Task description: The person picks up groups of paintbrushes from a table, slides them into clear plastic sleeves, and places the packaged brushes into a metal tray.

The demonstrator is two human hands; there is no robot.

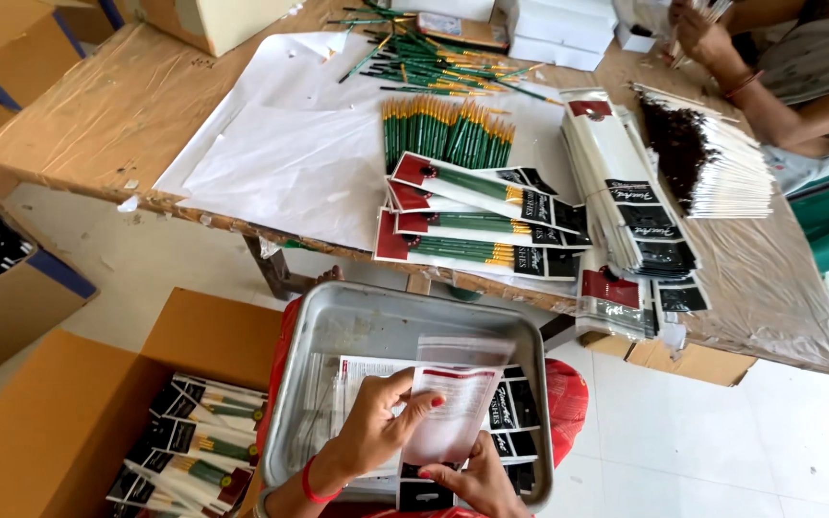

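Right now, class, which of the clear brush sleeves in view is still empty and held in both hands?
The clear sleeve over the metal tray, held between the left hand and right hand. The filled packs on the table already hold green brushes.

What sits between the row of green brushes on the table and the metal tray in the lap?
In the head view, filled brush packets lie overlapped at the table edge, between the green brushes and the metal tray.
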